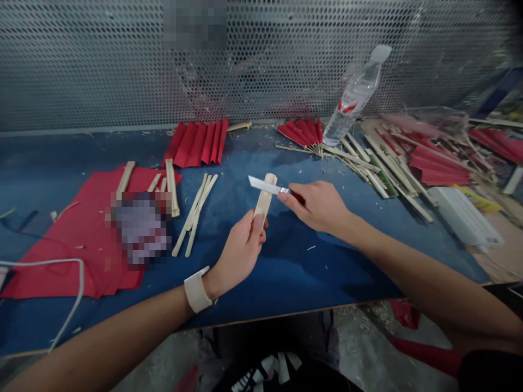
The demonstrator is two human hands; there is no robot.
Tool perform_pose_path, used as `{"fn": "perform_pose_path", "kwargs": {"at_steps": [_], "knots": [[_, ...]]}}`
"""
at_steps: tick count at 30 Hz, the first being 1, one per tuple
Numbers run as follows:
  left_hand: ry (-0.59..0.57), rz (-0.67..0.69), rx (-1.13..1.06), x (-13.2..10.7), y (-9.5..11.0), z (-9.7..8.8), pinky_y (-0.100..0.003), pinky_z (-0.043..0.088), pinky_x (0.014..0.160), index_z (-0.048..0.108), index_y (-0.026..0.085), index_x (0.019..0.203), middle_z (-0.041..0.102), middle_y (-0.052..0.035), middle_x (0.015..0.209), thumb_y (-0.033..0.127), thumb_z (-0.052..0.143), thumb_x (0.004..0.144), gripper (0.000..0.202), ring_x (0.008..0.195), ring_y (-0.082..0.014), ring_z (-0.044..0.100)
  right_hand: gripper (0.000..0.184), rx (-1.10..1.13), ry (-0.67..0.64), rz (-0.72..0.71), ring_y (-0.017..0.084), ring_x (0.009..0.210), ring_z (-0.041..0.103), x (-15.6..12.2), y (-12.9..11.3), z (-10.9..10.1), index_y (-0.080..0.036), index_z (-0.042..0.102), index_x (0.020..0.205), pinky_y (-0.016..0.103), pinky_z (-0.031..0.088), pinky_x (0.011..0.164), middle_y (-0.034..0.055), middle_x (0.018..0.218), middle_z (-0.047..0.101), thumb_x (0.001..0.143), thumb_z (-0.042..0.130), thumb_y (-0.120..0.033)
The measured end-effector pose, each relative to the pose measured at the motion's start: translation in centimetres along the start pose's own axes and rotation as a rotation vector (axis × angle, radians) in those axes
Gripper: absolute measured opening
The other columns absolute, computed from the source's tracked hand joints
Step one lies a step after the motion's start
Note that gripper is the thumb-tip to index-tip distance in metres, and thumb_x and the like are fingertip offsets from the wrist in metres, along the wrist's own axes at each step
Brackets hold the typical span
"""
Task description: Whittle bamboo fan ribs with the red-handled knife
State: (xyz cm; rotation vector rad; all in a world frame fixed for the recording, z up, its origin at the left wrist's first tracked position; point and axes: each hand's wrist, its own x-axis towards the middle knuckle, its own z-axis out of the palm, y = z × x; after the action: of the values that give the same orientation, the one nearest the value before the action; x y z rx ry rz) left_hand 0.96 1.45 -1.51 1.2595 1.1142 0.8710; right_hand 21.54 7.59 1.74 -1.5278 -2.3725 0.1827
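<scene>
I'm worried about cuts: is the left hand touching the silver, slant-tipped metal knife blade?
Apart. The head view shows a bare stretch of the pale, flat wooden strip between the left hand and the blade.

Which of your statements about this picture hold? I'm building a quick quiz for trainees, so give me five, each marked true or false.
1. The left hand holds a pale strip. True.
2. The clear bottle is beyond the right hand. True.
3. The right hand holds scissors. False: it holds a knife.
4. The wrist band is on the right wrist. False: the wrist band is on the left wrist.
5. The flat sheets at the left are red. True.
</scene>
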Motion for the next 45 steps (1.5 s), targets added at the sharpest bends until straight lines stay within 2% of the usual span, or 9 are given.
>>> {"fn": "perform_pose_path", "kwargs": {"at_steps": [5, 10, 17, 24, 37, 40, 42, 45], "knots": [[0.021, 0.068, 0.124, 0.0, -0.3, 0.0, -0.022, 0.031, 0.043, 0.051, 0.022, 0.091, 0.047, 0.004, 0.068, 0.055, 0.038, 0.11, 0.04, 0.049, -0.0078, 0.037, 0.07, -0.101, -0.046, -0.008, 0.016, 0.056, 0.044, -0.2, -0.3, 0.4, -0.021, 0.059, 0.073, 0.032, 0.018, 0.058, 0.0042, 0.061, 0.057, 0.107, 0.02, -0.068], [0.056, 0.111, 0.243, 0.2, -0.3, -0.1, -0.023, 0.034, 0.046, 0.051, 0.022, 0.09, 0.051, 0.0018, 0.069, 0.052, 0.036, 0.111, 0.039, 0.053, -0.0101, 0.044, 0.075, -0.163, -0.045, 0.055, 0.018, 0.058, 0.052, 0.2, -0.5, 0.5, -0.021, 0.065, 0.076, 0.032, 0.017, 0.058, 0.0069, 0.065, 0.064, 0.107, 0.019, -0.071], [0.077, 0.136, 0.306, 0.3, -0.2, -0.1, -0.024, 0.035, 0.048, 0.052, 0.022, 0.09, 0.052, 0.0015, 0.068, 0.05, 0.034, 0.111, 0.04, 0.053, -0.0109, 0.046, 0.076, -0.128, -0.075, 0.128, 0.018, 0.058, 0.05, 0.8, -0.4, 0.4, -0.022, 0.061, 0.072, 0.033, 0.019, 0.058, 0.0067, 0.064, 0.063, 0.105, 0.019, -0.076], [0.09, 0.131, 0.31, 0.5, -0.2, -0.2, -0.024, 0.036, 0.048, 0.05, 0.022, 0.089, 0.053, 0.0018, 0.069, 0.051, 0.032, 0.111, 0.04, 0.051, -0.0099, 0.045, 0.071, -0.052, -0.084, 0.145, 0.017, 0.059, 0.046, 1.4, -0.5, 1.1, -0.022, 0.055, 0.069, 0.033, 0.02, 0.058, 0.004, 0.064, 0.06, 0.105, 0.024, -0.074], [0.078, 0.147, 0.256, 0.8, -0.6, -0.3, -0.023, 0.036, 0.046, 0.049, 0.023, 0.089, 0.051, 0.0019, 0.068, 0.052, 0.033, 0.111, 0.04, 0.051, -0.01, 0.045, 0.068, -0.09, -0.087, 0.128, 0.018, 0.06, 0.05, 1.9, -0.4, 1.1, -0.022, 0.058, 0.073, 0.033, 0.02, 0.058, 0.0059, 0.066, 0.063, 0.108, 0.023, -0.069], [0.069, 0.124, 0.209, 0.8, -0.6, -0.3, -0.023, 0.036, 0.046, 0.049, 0.023, 0.089, 0.05, 0.0025, 0.067, 0.052, 0.034, 0.11, 0.04, 0.05, -0.0098, 0.044, 0.064, -0.116, -0.093, 0.11, 0.019, 0.061, 0.052, 1.9, -0.2, 0.9, -0.021, 0.062, 0.081, 0.033, 0.02, 0.058, 0.0066, 0.071, 0.067, 0.108, 0.026, -0.066], [0.075, 0.092, 0.167, 0.7, -0.6, -0.2, -0.022, 0.036, 0.045, 0.049, 0.022, 0.09, 0.049, 0.0033, 0.067, 0.052, 0.035, 0.11, 0.039, 0.049, -0.0091, 0.042, 0.055, -0.08, -0.083, 0.057, 0.02, 0.065, 0.057, 1.6, 0.1, 0.9, -0.021, 0.065, 0.098, 0.032, 0.023, 0.059, 0.007, 0.079, 0.072, 0.108, 0.033, -0.063], [0.069, 0.024, 0.064, 0.6, -0.3, -0.2, -0.021, 0.033, 0.042, 0.048, 0.022, 0.09, 0.046, 0.0049, 0.067, 0.05, 0.036, 0.111, 0.037, 0.045, -0.0067, 0.038, 0.044, -0.032, -0.073, -0.092, 0.022, 0.076, 0.065, 1.2, 0.6, 1.2, -0.019, 0.062, 0.121, 0.031, 0.029, 0.063, 0.0104, 0.102, 0.078, 0.108, 0.04, -0.055]]}}
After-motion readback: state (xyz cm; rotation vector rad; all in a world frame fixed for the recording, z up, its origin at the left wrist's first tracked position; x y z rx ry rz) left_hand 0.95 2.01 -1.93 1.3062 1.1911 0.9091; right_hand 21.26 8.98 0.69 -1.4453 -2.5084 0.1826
